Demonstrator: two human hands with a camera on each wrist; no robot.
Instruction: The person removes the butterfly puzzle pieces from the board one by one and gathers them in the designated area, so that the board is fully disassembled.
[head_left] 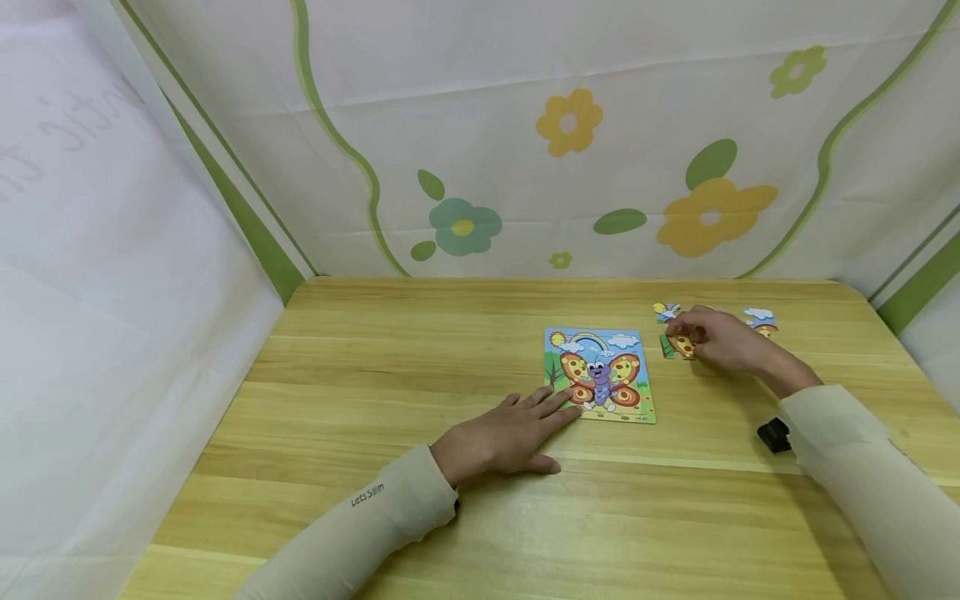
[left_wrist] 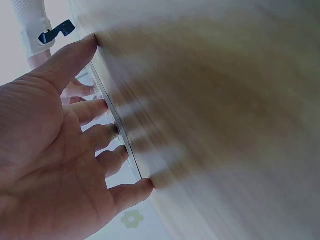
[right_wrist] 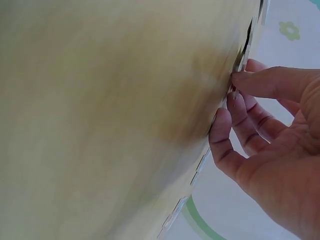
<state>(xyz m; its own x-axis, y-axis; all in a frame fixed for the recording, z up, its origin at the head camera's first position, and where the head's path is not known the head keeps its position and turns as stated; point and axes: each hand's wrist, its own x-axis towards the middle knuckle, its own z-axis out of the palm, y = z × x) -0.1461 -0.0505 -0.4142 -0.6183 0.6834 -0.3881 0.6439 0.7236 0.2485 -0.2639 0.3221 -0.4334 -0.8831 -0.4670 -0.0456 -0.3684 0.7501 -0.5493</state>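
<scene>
A square butterfly picture puzzle (head_left: pixel 630 408) lies flat on the wooden table. My left hand (head_left: pixel 510 433) rests with spread fingers on its lower left corner, the thumb down on the table; in the left wrist view the fingertips (left_wrist: pixel 122 152) press along the thin board edge. Off to the right, my right hand (head_left: pixel 720 337) pinches a puzzle piece (head_left: pixel 681 346) printed with a red and yellow wing. The right wrist view has that piece (right_wrist: pixel 242 57) tilted up between thumb and fingers. Loose pieces (head_left: pixel 759 314) lie around this hand, some partly hidden under it.
A wooden table (head_left: pixel 405 358) carries everything. White cloth walls (head_left: pixel 480 125) with printed flowers stand behind it and at both sides. A small black device (head_left: pixel 774 435) sits at the right cuff.
</scene>
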